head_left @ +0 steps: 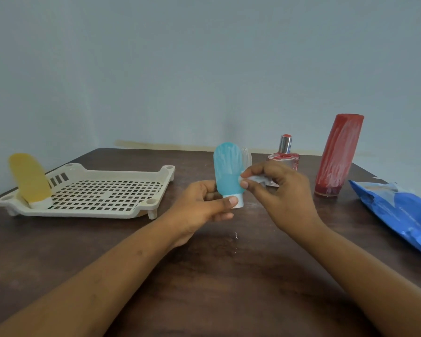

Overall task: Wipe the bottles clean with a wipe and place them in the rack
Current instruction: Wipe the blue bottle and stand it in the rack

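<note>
Slippage is the risk: the left hand (204, 203) pinches the blue bottle (229, 171) only by its white cap (240, 202) over the table (204, 276), while the right hand (277, 190), curled round the wipe (260, 178), presses its side, so a hard stroke could twist it loose.

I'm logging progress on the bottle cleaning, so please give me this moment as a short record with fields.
left hand: grips teal bottle at its white cap end, cap down
right hand: pinches wipe at the teal bottle's side
rack: holds yellow bottle, cap down, at its left end
waiting on table: perfume bottle; tall red bottle, streaked white
far right: blue packet, lying on the table
</note>
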Motion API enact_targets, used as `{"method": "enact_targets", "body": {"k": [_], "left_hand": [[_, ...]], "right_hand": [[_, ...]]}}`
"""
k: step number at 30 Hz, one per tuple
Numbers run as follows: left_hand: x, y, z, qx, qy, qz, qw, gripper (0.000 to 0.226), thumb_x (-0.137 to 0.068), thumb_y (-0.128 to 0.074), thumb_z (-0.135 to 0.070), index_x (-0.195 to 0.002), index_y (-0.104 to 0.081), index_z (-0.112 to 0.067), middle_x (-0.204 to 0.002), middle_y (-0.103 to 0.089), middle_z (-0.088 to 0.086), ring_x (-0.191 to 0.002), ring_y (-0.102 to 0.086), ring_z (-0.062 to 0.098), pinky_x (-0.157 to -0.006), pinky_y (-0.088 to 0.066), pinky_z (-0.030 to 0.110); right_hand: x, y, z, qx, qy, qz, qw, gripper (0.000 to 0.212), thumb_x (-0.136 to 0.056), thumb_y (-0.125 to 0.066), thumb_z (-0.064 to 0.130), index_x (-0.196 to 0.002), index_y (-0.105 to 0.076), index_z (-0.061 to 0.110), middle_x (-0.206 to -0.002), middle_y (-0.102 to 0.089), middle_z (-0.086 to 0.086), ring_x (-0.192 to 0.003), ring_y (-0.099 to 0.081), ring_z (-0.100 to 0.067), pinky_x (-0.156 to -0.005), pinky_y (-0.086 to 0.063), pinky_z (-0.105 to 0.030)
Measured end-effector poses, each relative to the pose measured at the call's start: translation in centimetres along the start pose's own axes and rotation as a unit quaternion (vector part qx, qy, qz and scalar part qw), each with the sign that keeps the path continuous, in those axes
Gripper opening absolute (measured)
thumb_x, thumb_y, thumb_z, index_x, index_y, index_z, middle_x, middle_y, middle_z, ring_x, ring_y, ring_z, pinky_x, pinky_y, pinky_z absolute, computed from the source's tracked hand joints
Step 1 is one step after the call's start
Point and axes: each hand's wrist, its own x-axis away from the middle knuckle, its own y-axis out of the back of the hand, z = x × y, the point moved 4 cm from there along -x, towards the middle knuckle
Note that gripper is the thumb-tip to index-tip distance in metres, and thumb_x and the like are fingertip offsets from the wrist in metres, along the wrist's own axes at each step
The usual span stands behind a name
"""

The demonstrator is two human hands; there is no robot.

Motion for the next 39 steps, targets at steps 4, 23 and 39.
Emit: {"method": "enact_targets", "body": {"k": [4,23,39], "left_hand": [[0.0,-0.5,0.3,-0.008,0.013,0.017,1.000,0.025,-0.086,-0.067,-0.007,-0.111,-0.066,-0.012,-0.087,-0.074,-0.005,-0.085,-0.069,0.005,-0.069,-0.055,0.018],[0.0,-0.7,0.5,-0.058,0.038,0.008,0.998,0.035,-0.088,-0.067,-0.011,-0.122,-0.060,-0.015,-0.107,-0.071,0.001,-0.098,-0.069,0.009,-0.076,-0.057,0.021],[0.2,-1.0,0.4,-0.108,0.049,0.003,0.993,0.036,-0.089,-0.066,-0.013,-0.124,-0.057,-0.015,-0.107,-0.069,-0.001,-0.098,-0.068,0.010,-0.078,-0.057,0.020]], "right_hand": [[-0.3,0.5,-0.5,-0.013,-0.037,-0.024,0.999,0.014,-0.081,-0.070,0.012,-0.087,-0.064,0.024,-0.085,-0.061,0.019,-0.085,-0.057,0.006,-0.070,-0.042,-0.002],[-0.1,0.3,-1.0,0.000,-0.084,-0.008,0.996,0.018,-0.083,-0.069,0.017,-0.094,-0.060,0.028,-0.087,-0.057,0.025,-0.085,-0.056,0.006,-0.071,-0.041,0.000],[-0.1,0.2,-0.8,0.053,-0.061,0.013,0.997,0.011,-0.083,-0.069,0.019,-0.090,-0.065,0.026,-0.088,-0.060,0.017,-0.085,-0.054,0.009,-0.068,-0.040,0.001]]}}
